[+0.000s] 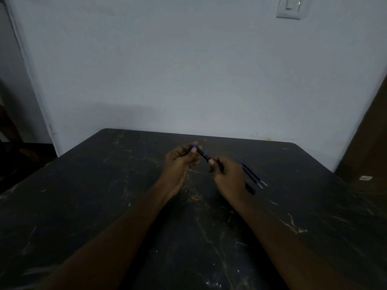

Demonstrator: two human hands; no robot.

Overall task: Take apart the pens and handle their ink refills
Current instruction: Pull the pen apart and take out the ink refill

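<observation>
1. Black table, worn surface with pale scratches and brownish scuffs; its far edge stands against a pale wall.
2. Pen, dark barrel with a blue end, held above the table between both hands, slanting from upper left down to the right.
3. Left hand, palm turned up, fingertips pinched together on the blue end of the pen; thumb pressed on the barrel just below the tip.
4. Right hand, back toward the camera, fingers curled round the lower end of the same pen; thumb laid on the barrel near its middle. The end of the pen inside this fist is hidden.
5. Two ink refills, thin blue rods with pale metal tips, lying side by side on the table just right of the right hand, nearly parallel, tips toward the near right.
6. Dark pen part, short, with a blue tinge at one end, lying on the table close beside the right wrist and just in front of the refill tips; too dim to tell which part it is.
7. Light switch, white plate, on the wall at upper right.
8. Small pale object, at the far right beyond the table edge; too small to identify.
</observation>
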